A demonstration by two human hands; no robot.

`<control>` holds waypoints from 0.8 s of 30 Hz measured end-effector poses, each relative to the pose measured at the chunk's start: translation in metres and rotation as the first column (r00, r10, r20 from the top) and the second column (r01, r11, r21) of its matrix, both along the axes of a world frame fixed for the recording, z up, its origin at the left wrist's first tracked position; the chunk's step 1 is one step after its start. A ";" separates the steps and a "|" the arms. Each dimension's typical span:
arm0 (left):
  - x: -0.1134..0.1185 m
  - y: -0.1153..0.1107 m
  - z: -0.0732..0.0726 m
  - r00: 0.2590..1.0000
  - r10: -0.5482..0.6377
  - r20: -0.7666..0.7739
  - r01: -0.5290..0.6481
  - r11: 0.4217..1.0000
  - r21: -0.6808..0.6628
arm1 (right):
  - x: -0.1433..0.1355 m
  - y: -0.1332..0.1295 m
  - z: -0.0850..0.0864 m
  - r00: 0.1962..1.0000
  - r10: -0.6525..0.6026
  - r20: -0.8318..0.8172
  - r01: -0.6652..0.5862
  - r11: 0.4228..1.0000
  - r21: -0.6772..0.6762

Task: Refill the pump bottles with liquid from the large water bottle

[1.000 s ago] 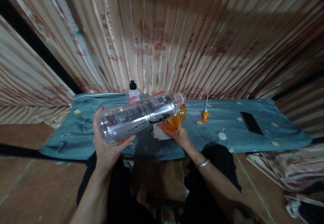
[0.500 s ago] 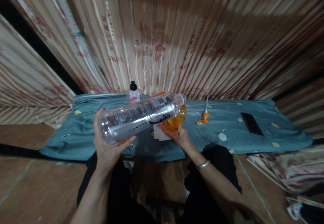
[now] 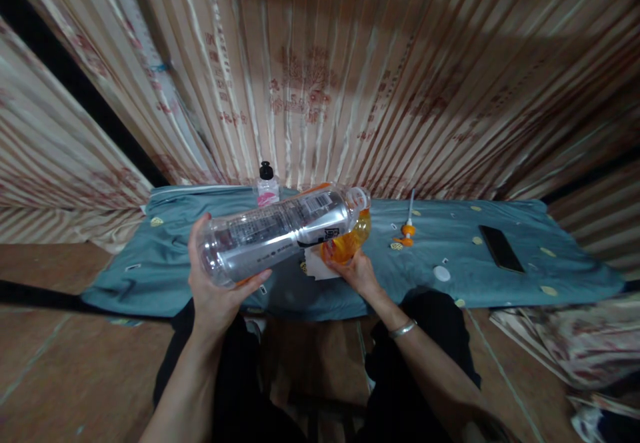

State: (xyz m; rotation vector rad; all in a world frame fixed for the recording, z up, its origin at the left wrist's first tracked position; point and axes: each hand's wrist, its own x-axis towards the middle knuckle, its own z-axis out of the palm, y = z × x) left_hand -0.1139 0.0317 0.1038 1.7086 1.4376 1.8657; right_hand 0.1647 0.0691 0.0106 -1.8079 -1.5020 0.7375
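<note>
My left hand (image 3: 215, 296) is wrapped round the base of a large clear plastic bottle (image 3: 275, 233) with a silver label. The bottle lies tilted almost sideways, its uncapped mouth pointing right. Behind and below that mouth, my right hand (image 3: 357, 273) grips a bottle of orange-yellow see-through plastic (image 3: 345, 246). The clear bottle hides the upper left of the orange one, so I cannot tell whether their mouths touch. Under the orange bottle is a piece of white paper (image 3: 317, 266). An orange pump head with a white tube (image 3: 409, 229) lies to the right.
A teal cloth (image 3: 150, 256) with yellow prints covers the low surface. On it are a small bottle with a black cap (image 3: 267, 186), a white round cap (image 3: 442, 273) and a dark phone (image 3: 501, 248). Striped curtains (image 3: 310, 83) hang behind and at the sides.
The view has shifted slightly, so everything appears a little further right. Both hands keep the same hold on their bottles, with no clear change in tilt.
</note>
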 end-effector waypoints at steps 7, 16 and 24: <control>0.001 -0.001 0.001 1.000 0.002 -0.007 -0.002 1.000 0.010 | 0.001 0.000 -0.006 0.998 -0.035 -0.055 0.036 0.999 0.018; -0.001 -0.001 0.000 1.000 0.010 -0.013 -0.010 1.000 -0.011 | 0.009 0.002 -0.004 0.986 -0.037 -0.163 0.061 0.988 0.144; -0.001 0.000 -0.002 1.000 0.010 -0.013 -0.010 1.000 -0.008 | 0.008 0.006 -0.003 0.979 0.002 -0.201 0.029 0.989 0.148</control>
